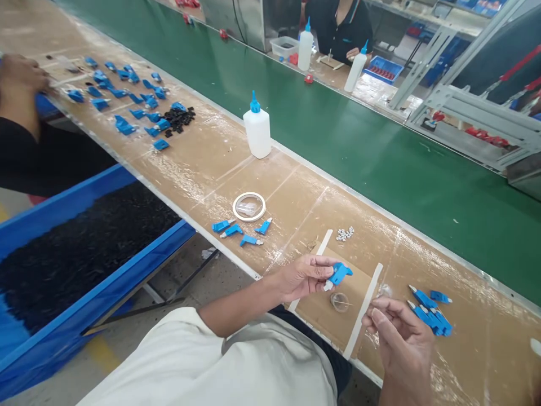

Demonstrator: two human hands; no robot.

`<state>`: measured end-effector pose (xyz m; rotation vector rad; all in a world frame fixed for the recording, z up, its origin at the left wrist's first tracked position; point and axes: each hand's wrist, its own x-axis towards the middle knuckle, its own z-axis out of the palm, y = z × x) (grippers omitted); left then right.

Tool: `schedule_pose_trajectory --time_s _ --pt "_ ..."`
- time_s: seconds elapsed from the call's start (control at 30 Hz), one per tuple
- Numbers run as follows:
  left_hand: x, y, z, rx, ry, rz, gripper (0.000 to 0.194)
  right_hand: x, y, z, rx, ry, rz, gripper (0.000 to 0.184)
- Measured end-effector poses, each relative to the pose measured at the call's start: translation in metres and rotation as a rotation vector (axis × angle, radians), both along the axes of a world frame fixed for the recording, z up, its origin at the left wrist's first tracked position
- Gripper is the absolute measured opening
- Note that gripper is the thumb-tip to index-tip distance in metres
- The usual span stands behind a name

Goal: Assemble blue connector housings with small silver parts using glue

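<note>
Right hand, fingertips together, hangs right of the dish; beyond it, my left hand pinches the slanting blue part.

No words, numbers, brand or sign can be read. One small light-blue mark stands on the chest of the dark shirt worn by the person across the green belt, too tiny to decipher.
</note>
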<state>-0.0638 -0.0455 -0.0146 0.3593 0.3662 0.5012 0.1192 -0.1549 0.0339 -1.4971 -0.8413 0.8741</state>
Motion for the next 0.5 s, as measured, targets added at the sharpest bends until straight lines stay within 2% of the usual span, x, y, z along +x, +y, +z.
schedule_pose_trajectory --time_s 0.1,0.2,0.37,0.5 --pt "0.005 -0.003 0.008 0.008 0.001 -0.023 0.051 -0.001 -0.007 0.002 0.043 0.06 0.002 0.023" --pt "0.012 -0.006 0.013 0.008 0.016 -0.031 0.054 -0.004 -0.012 0.004 0.062 0.034 0.008 0.02" --pt "0.021 -0.012 0.013 0.036 0.069 0.006 0.059 -0.018 -0.019 0.003 0.067 -0.105 -0.039 0.014" --pt "0.024 -0.018 0.011 0.119 0.094 0.035 0.062 -0.025 -0.017 -0.001 0.013 -0.076 -0.038 0.018"
